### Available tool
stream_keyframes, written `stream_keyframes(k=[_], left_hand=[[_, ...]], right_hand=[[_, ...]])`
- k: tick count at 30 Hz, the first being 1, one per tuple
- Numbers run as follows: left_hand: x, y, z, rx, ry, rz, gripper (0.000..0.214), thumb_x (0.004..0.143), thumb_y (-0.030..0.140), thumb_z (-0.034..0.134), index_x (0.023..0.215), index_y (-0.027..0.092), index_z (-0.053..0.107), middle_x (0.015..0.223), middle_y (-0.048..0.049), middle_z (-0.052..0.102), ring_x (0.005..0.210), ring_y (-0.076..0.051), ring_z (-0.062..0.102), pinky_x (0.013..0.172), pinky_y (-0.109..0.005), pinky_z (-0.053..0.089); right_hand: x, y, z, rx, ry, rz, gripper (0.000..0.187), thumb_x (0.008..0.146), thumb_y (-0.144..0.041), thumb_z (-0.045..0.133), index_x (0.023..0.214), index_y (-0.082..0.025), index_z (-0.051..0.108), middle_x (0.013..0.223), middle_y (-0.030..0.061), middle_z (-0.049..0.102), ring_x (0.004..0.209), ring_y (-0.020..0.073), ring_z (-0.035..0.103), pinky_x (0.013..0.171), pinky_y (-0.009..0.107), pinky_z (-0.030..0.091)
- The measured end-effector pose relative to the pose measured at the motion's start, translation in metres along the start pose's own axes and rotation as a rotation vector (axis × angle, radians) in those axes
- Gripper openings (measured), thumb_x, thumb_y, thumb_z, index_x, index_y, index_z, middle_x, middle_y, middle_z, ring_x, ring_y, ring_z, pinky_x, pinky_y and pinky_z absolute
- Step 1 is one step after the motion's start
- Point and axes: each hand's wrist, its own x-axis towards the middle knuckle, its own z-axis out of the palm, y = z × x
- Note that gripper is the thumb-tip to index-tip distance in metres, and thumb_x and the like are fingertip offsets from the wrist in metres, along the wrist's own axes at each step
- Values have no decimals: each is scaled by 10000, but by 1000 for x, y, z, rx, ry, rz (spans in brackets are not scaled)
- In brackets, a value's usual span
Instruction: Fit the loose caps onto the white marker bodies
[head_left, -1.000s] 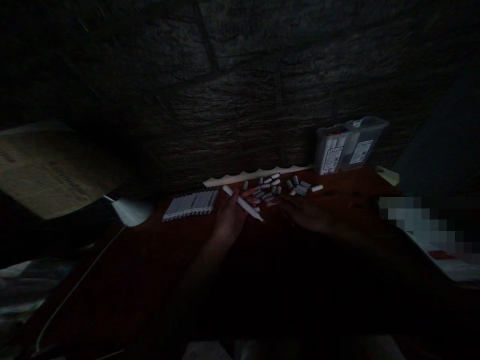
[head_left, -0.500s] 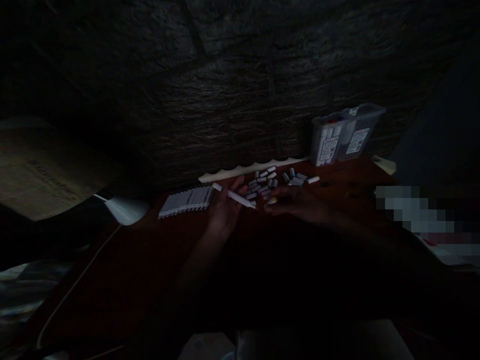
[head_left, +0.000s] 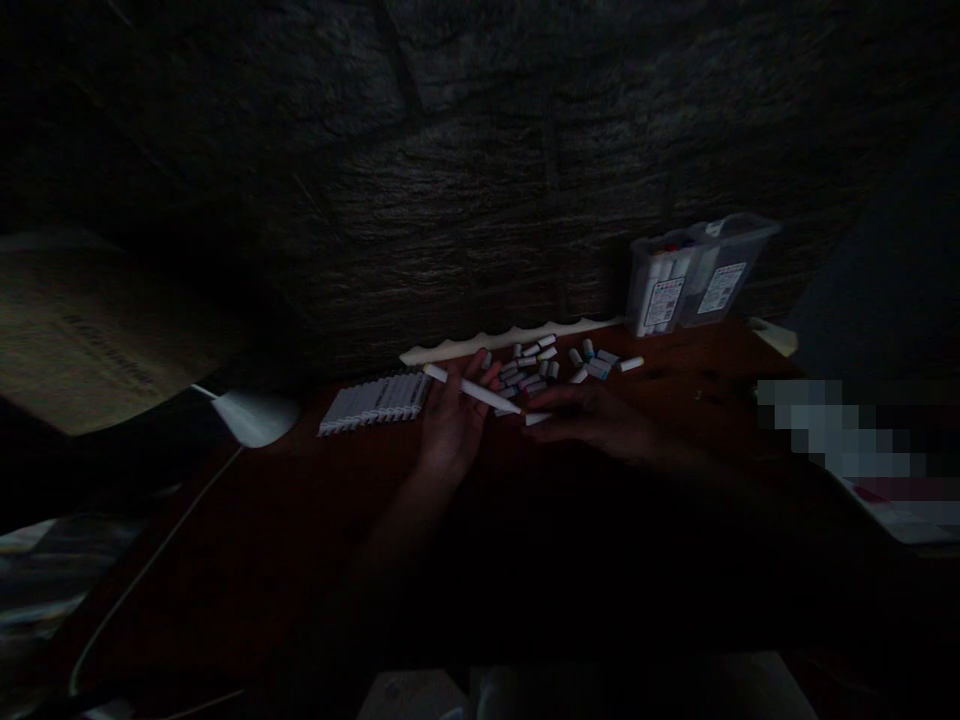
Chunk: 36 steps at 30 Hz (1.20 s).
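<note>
A white marker (head_left: 480, 392) with a yellowish end lies across my left hand (head_left: 454, 425), held near that end by the thumb and fingers. Its other tip points right, toward my right hand (head_left: 574, 418). Pinched in my right fingers is a small white marker cap (head_left: 537, 419), right at the marker's tip; whether the two touch I cannot tell. Behind my hands lie several loose caps (head_left: 532, 382), some partly hidden by my fingers. To the left, a row of white markers (head_left: 375, 402) lies side by side on the dark table (head_left: 285, 540).
A clear plastic case (head_left: 654, 290) with markers upright in it stands at the back right, its lid (head_left: 724, 285) open beside it. A wavy pale strip (head_left: 510, 338) runs along the wall. A white lamp-like cone (head_left: 255, 415) and a cable (head_left: 161, 555) are at left.
My right hand has brought the cap up against the marker's tip and turned it, so its yellow end no longer shows. The marker has shifted slightly right. The view has moved a little.
</note>
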Motion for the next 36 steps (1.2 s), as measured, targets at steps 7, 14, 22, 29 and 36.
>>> stream_keyframes(k=[7, 14, 22, 29, 36], left_hand=[[2, 0, -2, -13, -34, 51, 120, 954, 292, 552, 1001, 198, 608, 1139, -55, 714, 1051, -176, 676, 964, -313, 534], [-7, -5, 4, 99, -125, 61, 246, 849, 363, 695, 1020, 214, 600, 1202, -71, 686, 1143, -235, 638, 1020, -404, 488], [-3, -6, -7, 369, -159, 100, 317, 837, 427, 684, 1038, 182, 683, 1127, -101, 712, 1107, -254, 649, 980, -408, 503], [-6, 0, -7, 647, -138, 158, 303, 863, 447, 644, 990, 186, 735, 1072, -72, 731, 1084, -246, 642, 1012, -366, 454], [-11, -3, -1, 703, -155, 97, 290, 847, 456, 656, 916, 188, 745, 965, -63, 740, 1055, -266, 641, 1010, -386, 445]], right_hand=[[0, 1, 3, 66, -10, 33, 396, 631, -175, 819, 1011, -187, 707, 943, 21, 749, 835, 149, 707, 854, 330, 560], [0, 0, 6, -38, -10, 60, 293, 775, -227, 737, 1056, -166, 681, 880, 25, 739, 781, 124, 709, 718, 247, 573], [-3, 3, 5, -322, -114, -107, 288, 846, -365, 657, 1070, -186, 693, 874, 6, 692, 656, 94, 632, 565, 211, 497], [-5, 5, 6, -654, 42, -310, 269, 874, -324, 618, 1095, -195, 699, 895, 11, 718, 679, 123, 627, 659, 261, 494], [-5, 7, 4, -778, 56, -457, 302, 935, -410, 522, 1066, -193, 686, 975, 40, 720, 845, 165, 646, 770, 293, 475]])
